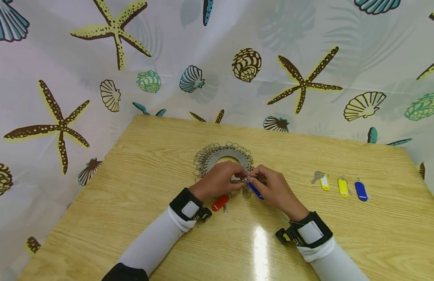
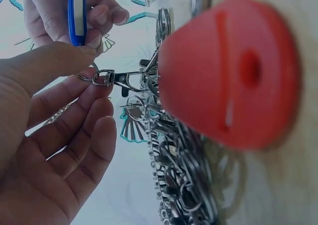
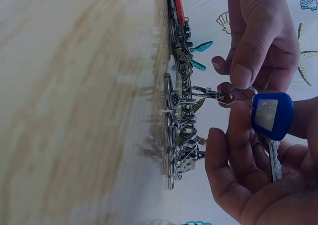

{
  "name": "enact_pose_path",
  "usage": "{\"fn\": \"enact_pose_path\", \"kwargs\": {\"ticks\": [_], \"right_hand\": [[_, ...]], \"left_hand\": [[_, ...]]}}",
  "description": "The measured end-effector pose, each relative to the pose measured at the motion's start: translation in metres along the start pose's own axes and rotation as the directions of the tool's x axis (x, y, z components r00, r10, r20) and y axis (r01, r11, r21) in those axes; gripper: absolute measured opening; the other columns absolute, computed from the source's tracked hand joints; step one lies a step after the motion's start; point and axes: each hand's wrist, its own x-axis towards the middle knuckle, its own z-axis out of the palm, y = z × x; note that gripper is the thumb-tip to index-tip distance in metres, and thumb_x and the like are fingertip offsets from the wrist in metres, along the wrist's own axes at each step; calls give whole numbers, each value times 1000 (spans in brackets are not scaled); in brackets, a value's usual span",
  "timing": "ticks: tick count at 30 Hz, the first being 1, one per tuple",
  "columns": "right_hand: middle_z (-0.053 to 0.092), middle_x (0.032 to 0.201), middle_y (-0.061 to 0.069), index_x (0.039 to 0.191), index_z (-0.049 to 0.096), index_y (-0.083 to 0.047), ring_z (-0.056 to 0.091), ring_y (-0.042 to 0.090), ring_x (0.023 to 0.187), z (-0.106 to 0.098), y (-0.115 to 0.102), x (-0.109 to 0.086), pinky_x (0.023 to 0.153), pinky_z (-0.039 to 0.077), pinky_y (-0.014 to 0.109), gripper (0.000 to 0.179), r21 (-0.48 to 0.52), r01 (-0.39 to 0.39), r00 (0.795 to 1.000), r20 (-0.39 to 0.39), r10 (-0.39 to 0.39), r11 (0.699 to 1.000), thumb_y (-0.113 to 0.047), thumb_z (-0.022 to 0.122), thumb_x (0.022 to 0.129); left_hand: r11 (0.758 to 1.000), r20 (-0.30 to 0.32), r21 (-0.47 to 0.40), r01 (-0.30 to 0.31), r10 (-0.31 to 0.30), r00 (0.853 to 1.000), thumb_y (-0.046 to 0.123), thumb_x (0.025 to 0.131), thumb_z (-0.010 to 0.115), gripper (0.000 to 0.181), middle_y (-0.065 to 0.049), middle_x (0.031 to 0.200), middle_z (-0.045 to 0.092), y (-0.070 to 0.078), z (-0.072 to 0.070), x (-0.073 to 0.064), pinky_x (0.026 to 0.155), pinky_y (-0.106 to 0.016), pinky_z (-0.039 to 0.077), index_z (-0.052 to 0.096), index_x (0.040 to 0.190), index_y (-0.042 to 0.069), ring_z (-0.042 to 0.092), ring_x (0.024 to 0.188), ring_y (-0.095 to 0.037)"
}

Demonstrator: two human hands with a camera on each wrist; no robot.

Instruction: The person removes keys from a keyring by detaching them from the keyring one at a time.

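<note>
On the table lies a flat metal ring hung all round with small snap hooks and split rings. At its near right edge, my left hand pinches a split ring joined to a snap hook on the metal ring. Close beside it, my right hand holds a blue key tag by its ring end, with its key hanging across the fingers. A red key tag with a key lies below my left hand. Fingers partly hide where the rings meet.
To the right on the wooden table lie a yellow-edged white key tag with a key, a yellow tag and a blue tag. A shell-patterned curtain hangs behind the table.
</note>
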Motion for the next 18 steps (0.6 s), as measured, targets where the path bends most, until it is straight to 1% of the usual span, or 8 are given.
{"fn": "enact_pose_path", "kwargs": {"ticks": [6, 9, 14, 18], "right_hand": [[68, 98, 7, 100, 62, -10, 70, 26, 91, -1, -1, 0, 74, 56, 40, 6, -4, -25, 1000, -15, 25, 1000, -15, 62, 96], [68, 97, 7, 101, 63, -10, 70, 24, 88, -1, -1, 1, 71, 56, 37, 7, -2, -28, 999, -20, 28, 1000, -15, 63, 95], [68, 93, 4, 101, 63, -11, 69, 16, 82, -2, -1, 1, 65, 55, 31, 7, 0, 4, 1000, -18, -4, 1000, -14, 63, 95], [67, 92, 0, 99, 64, -12, 66, 12, 78, -3, -1, 0, 65, 52, 30, 6, -15, 56, 998, -8, -56, 998, -11, 64, 94]], "left_hand": [[1000, 1, -6, -13, 13, 1000, 16, 89, 71, 26, 1, 105, 66, 0, 1, -1, 81, -24, 48, 67, 114, 12, 61, 94, -12], [999, 1, -32, -8, 8, 1000, 17, 90, 71, 26, 0, 104, 66, 0, 1, -1, 79, -23, 48, 66, 115, 12, 62, 93, -13], [996, 6, -83, 45, -44, 999, 23, 92, 68, 26, 1, 97, 67, 0, 2, 0, 75, -21, 49, 67, 116, 11, 62, 88, -10], [992, 17, -95, 84, -83, 996, 23, 92, 68, 25, 2, 95, 68, -1, 0, 1, 72, -21, 50, 69, 114, 10, 62, 86, -8]]}}
